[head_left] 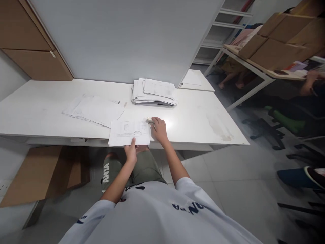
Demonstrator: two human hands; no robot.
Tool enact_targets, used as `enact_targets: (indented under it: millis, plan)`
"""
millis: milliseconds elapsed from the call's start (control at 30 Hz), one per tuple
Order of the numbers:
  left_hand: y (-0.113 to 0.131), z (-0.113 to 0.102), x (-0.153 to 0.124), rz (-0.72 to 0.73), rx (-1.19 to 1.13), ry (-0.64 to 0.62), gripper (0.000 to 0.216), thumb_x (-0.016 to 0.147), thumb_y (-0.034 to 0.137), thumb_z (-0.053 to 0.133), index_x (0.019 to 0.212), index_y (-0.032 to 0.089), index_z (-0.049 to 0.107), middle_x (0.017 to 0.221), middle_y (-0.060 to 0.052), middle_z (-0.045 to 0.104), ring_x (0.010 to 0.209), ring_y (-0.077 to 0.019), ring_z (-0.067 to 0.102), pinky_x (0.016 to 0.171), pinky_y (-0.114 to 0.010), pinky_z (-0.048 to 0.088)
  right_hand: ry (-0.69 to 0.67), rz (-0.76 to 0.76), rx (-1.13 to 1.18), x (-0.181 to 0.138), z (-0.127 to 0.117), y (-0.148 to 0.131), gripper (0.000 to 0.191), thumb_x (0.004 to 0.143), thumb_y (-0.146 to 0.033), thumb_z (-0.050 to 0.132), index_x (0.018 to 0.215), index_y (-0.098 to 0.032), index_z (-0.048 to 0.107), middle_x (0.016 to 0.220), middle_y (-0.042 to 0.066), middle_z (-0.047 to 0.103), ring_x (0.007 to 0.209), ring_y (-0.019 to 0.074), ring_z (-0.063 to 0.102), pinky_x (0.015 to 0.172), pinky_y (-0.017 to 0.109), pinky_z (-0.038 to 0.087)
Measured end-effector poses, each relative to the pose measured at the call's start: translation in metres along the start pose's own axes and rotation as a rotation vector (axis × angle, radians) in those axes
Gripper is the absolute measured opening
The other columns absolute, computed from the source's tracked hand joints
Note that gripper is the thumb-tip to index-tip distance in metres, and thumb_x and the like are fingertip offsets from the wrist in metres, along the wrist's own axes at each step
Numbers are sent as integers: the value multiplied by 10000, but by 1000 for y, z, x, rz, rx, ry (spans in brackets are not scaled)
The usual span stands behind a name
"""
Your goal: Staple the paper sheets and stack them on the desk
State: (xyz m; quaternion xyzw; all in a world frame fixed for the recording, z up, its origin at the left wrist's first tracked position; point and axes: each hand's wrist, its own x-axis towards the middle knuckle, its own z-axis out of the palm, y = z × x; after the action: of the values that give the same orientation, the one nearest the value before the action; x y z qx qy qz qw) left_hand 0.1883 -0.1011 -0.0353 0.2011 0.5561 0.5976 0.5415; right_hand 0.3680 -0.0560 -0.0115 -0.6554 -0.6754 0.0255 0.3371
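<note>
A printed sheet of paper with an oval stamp (130, 133) lies at the front edge of the white desk (198, 118). My left hand (131, 152) pinches its near edge from below the desk rim. My right hand (159, 129) rests closed at the sheet's right corner, over a small stapler (149, 120) whose tip pokes out past the fingers. To the left of the sheet lies a loose spread of papers (95, 109). A thick stack of papers (154, 92) sits behind it, near the grey partition.
A grey partition (127, 37) stands along the desk's back. A cardboard box (40, 174) sits under the desk at left. At right are office chairs (284, 123), a table loaded with cardboard boxes (279, 44) and another person's hand (308, 83).
</note>
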Motion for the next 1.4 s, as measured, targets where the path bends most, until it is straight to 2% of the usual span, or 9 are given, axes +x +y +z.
enact_targets:
  millis: [133, 300, 400, 533, 733, 867, 1100, 1267, 1400]
  plan:
    - [1, 0, -3, 6, -3, -15, 410, 685, 430, 805, 896, 102, 681, 717, -31, 664, 481, -80, 493, 449, -219, 390, -30, -114, 45, -7, -2, -1, 406, 910, -137, 351, 1234, -166, 594, 1224, 135, 643, 1164, 251, 551, 1074, 456, 375]
    - [2, -5, -1, 9, 87, -8, 277, 834, 385, 665, 831, 109, 681, 651, -21, 634, 475, -109, 502, 481, -249, 434, -36, -228, 70, -15, -9, -5, 371, 945, -137, 369, 1220, -182, 614, 1260, 111, 650, 1179, 238, 562, 1006, 412, 418]
    - [-2, -8, 1, 68, 150, -16, 237, 854, 349, 663, 829, 117, 703, 694, -59, 678, 652, -184, 645, 689, -320, 552, -48, -266, 60, -16, -9, -8, 368, 939, -126, 394, 1209, -196, 633, 1290, 112, 634, 1208, 235, 547, 1011, 409, 423]
    - [-6, -10, 2, 182, 181, 9, 191, 829, 306, 703, 894, 128, 728, 1005, -136, 743, 1062, -273, 676, 1016, -418, 490, -68, -290, 46, -15, -7, -9, 405, 903, -86, 410, 1212, -199, 645, 1233, 110, 657, 1184, 237, 555, 1005, 417, 430]
    - [-8, -11, 10, 184, 279, 79, 278, 828, 380, 679, 868, 107, 717, 1005, -167, 745, 1084, -325, 675, 1022, -471, 493, -79, -355, 46, -10, -8, -9, 389, 892, -133, 473, 1244, -170, 634, 1235, 141, 645, 1172, 261, 554, 981, 422, 424]
    - [-11, -11, 18, 235, 268, 47, 390, 830, 447, 657, 1006, 103, 710, 1107, -161, 725, 1127, -313, 658, 1050, -462, 480, -115, -337, 37, -3, -7, -12, 337, 942, -203, 485, 1245, -195, 634, 1227, 122, 650, 1159, 252, 556, 963, 406, 420]
    - [-5, 0, 19, 286, 197, -10, 521, 761, 524, 696, 1073, 107, 686, 1142, -161, 703, 1198, -306, 617, 1094, -444, 445, -120, -275, -28, 1, -6, -23, 369, 899, -153, 507, 1231, -229, 648, 1179, 88, 663, 1133, 249, 550, 983, 406, 419]
    - [19, -16, 23, 396, 220, -103, 556, 745, 515, 712, 1117, 105, 665, 1190, -168, 681, 1258, -295, 577, 1145, -427, 390, -56, -277, -17, -16, -4, -27, 477, 885, -177, 505, 1359, -198, 557, 1382, 121, 568, 1339, 272, 440, 1172, 487, 270]
    - [55, -60, 28, 544, 246, 59, 592, 733, 499, 732, 1161, 99, 645, 1203, -162, 678, 1265, -297, 570, 1163, -439, 365, 89, -77, 165, -41, 1, -50, 515, 920, -287, 504, 1429, -210, 477, 1537, 128, 406, 1496, 298, 220, 1221, 581, 96]
